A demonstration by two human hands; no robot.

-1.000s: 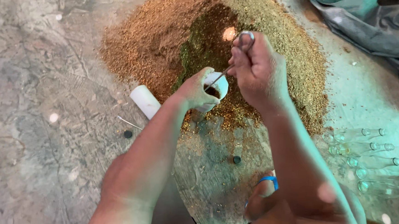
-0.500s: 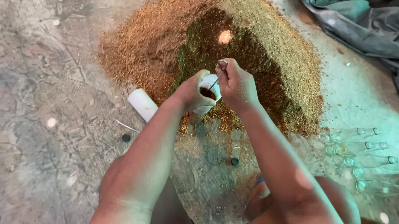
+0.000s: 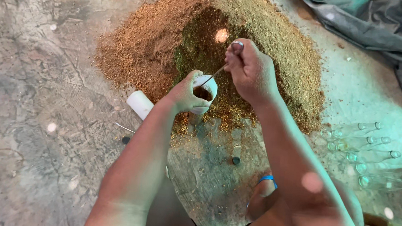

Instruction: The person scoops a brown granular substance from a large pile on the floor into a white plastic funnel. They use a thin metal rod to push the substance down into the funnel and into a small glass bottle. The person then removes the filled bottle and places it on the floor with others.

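L hand [image 3: 183, 95] grips small white cup [image 3: 205, 93] at near edge of the grain pile [image 3: 270, 43] on the floor. R hand [image 3: 250, 72] pinches a thin spoon [image 3: 212, 76], tip in cup. Cup looks partly filled w/ brown grain; pile mostly untouched.

No pkgs, labels, signs or screens visible

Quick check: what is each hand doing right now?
Left hand: closed around a small white cup.
Right hand: closed on a thin spoon dipping into the cup.
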